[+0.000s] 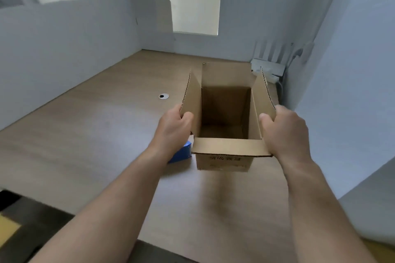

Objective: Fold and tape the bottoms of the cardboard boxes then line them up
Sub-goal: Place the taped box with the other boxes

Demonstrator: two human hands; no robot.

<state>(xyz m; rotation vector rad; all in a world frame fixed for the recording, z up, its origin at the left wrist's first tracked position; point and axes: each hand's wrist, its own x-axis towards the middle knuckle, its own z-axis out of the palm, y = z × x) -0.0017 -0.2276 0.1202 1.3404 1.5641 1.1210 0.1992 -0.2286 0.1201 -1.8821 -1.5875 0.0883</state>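
Note:
A brown cardboard box (224, 111) stands upright on the wooden desk (96, 134), its top open and all flaps raised or spread. Its inside is empty and dark. My left hand (174, 128) grips the left flap near its front corner, thumb inside. On the other side, my right hand (284, 130) grips the right flap the same way. The near flap lies folded outward toward me, with printed text on the box's front wall below it. A blue object (181, 153), partly hidden behind my left wrist, lies on the desk beside the box.
White partition walls enclose the desk at the left, back and right. A round cable hole (164, 96) sits in the desk left of the box. A white power strip (268, 68) with cables lies in the back right corner. A window blind hangs behind.

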